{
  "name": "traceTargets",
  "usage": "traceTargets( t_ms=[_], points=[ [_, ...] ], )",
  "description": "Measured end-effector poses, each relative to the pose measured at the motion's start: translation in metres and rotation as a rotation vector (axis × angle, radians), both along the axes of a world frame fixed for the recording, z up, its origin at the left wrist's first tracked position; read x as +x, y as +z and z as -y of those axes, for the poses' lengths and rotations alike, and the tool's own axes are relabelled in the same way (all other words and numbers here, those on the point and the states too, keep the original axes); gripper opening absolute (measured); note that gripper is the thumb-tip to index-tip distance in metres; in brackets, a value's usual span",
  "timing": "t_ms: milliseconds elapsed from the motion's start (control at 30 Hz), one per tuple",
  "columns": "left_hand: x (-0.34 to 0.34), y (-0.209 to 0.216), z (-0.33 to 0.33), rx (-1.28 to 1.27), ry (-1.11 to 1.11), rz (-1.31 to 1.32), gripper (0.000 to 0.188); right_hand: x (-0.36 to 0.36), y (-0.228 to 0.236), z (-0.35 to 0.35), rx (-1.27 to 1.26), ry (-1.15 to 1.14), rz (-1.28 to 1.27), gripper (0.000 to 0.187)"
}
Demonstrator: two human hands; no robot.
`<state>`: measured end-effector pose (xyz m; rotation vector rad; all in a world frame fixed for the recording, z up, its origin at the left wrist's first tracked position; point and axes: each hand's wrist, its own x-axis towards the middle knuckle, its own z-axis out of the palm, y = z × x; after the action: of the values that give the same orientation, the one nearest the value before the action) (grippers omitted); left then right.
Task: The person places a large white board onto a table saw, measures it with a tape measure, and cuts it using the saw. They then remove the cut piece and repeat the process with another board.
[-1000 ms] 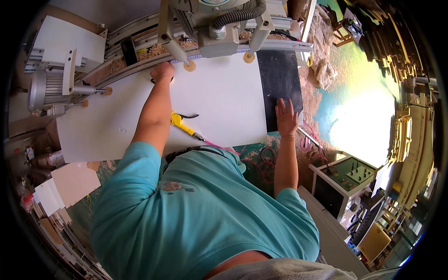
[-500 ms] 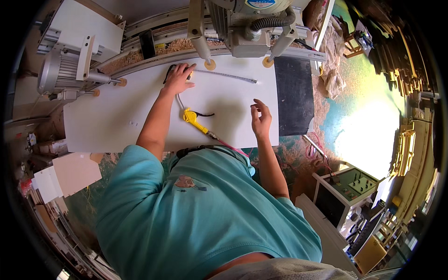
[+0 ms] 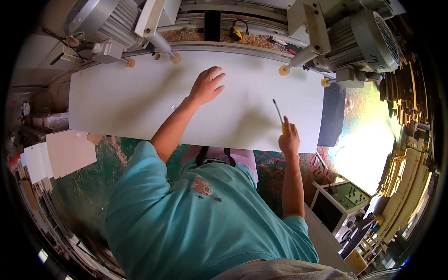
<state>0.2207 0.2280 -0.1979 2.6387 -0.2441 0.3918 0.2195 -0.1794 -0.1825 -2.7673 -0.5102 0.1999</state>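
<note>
A long white panel [image 3: 140, 100] lies crosswise in front of me. My left hand [image 3: 206, 86] is open, palm down, at or just over the panel's middle, holding nothing. I cannot tell if it touches the surface. My right hand [image 3: 289, 139] is closed round a yellow air blow gun [image 3: 283, 129], above the panel's near right part. The gun's thin nozzle slants up and left, ending in a dark tip. My fingers hide most of its body. A small clear scrap [image 3: 173, 106] lies beside my left forearm.
Motor units [image 3: 114, 23] [image 3: 352, 44] with yellowish round tips stand along the panel's far edge, left and right. Between them, a phone [image 3: 212, 25] and a yellow-black tape measure [image 3: 235, 32] sit among wood shavings. A control box [image 3: 345, 196] stands at lower right.
The blow gun has gone from the panel into my right hand. My left hand has let go of the tape measure, which is now behind the panel. The view has shifted along the machine.
</note>
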Motion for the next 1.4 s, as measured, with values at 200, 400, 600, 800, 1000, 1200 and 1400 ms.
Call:
traceTargets(
  t_ms=[200,400,600,800,1000,1200,1400],
  points=[
    [-0.249,-0.023,-0.053,0.134,-0.011,-0.429,0.088,-0.059,0.053,0.188,0.321,-0.706,-0.568,0.037],
    [-0.242,-0.012,-0.102,0.420,0.037,-0.680,0.120,-0.129,0.070,0.015,0.352,-0.170,-0.857,0.028],
    [-0.239,-0.016,-0.105,0.531,0.000,-0.790,0.136,-0.272,0.072,-0.019,0.416,0.080,-0.954,0.024],
    [-0.242,-0.018,-0.100,0.564,0.024,-0.799,0.136,-0.340,0.096,0.210,0.630,-0.920,-0.216,0.019],
    [-0.237,-0.014,-0.084,0.576,0.048,-0.777,0.128,-0.435,0.135,0.294,0.894,-1.338,0.182,0.029],
    [-0.234,0.000,0.007,0.411,-0.102,-0.640,0.110,-0.413,0.126,0.197,0.888,-1.212,-0.085,0.030],
    [-0.199,-0.004,0.034,0.512,-0.034,-0.779,0.115,-0.405,0.105,0.086,0.575,-0.689,-0.487,0.018]
  ],
)
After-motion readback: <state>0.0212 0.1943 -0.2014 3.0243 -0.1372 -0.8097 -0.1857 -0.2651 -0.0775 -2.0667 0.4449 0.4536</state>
